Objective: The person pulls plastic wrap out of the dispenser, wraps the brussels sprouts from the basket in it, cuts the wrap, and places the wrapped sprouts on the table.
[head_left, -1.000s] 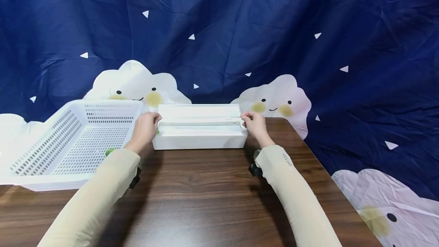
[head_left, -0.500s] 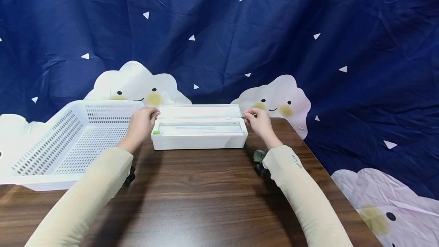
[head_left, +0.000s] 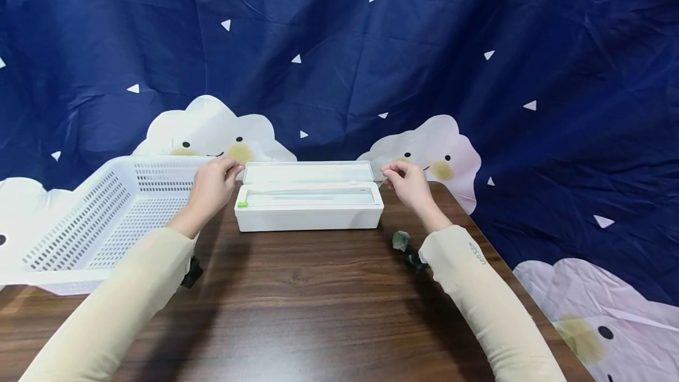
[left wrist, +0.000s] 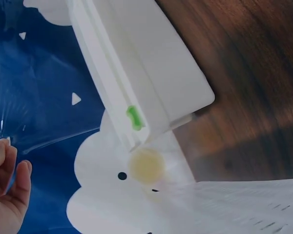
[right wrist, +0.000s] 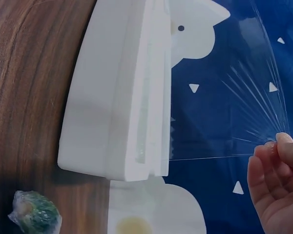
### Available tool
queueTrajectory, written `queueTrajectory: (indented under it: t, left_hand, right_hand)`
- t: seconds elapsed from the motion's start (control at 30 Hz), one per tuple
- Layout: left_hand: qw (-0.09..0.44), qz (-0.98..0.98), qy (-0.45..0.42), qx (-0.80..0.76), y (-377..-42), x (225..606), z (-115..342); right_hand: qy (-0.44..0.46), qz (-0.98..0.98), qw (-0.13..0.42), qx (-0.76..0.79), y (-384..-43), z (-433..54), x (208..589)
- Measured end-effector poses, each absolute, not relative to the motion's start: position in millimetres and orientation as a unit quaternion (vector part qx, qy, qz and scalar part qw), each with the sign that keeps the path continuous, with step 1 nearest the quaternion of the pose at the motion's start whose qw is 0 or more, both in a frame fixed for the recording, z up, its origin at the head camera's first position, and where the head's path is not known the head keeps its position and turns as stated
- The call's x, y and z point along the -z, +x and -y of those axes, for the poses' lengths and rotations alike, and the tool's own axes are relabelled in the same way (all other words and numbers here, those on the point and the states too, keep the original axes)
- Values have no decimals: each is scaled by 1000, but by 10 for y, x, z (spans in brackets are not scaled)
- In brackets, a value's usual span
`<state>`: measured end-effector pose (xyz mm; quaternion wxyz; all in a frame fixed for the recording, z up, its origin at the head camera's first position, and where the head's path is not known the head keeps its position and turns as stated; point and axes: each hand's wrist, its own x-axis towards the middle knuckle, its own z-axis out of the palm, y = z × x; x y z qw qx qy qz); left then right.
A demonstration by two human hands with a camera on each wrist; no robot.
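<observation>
A long white cling film dispenser (head_left: 310,220) stands on the table with its lid (head_left: 310,173) raised at the back. Its green slide cutter (head_left: 242,204) sits at the left end. Clear cling film (right wrist: 251,105) stretches up from the dispenser, creased toward its pinched corners. My left hand (head_left: 209,187) pinches the film's left corner between thumb and fingertips, just beyond the box's left end. At the opposite end, my right hand (head_left: 412,186) pinches the right corner, where creases fan out in the right wrist view.
A white perforated basket (head_left: 58,279) is on the left, partly covered by my left arm. A film-wrapped green lump (head_left: 400,240) lies on the wooden table (head_left: 297,317) near my right wrist. Behind hangs a dark blue cloud-print curtain (head_left: 329,75).
Both hands have moved outward and slightly up from the dispenser's ends, keeping hold of the cling film. The green cutter and the wrapped lump have come into fuller view.
</observation>
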<state>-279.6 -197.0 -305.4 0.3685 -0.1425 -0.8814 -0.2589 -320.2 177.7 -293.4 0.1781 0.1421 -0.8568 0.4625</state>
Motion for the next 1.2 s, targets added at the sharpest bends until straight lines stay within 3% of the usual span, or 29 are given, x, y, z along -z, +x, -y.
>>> queueTrajectory:
  t: [0.7,1.2]
  left_hand:
    - [422,845,-206,257,-2502,2909,2028]
    - [411,831,-238,290,-2236,2888,2099]
  right_hand:
    - [202,852,225,-427,-2846,-1908,2761]
    - [240,832,221,-449,-2471,-1934,2653]
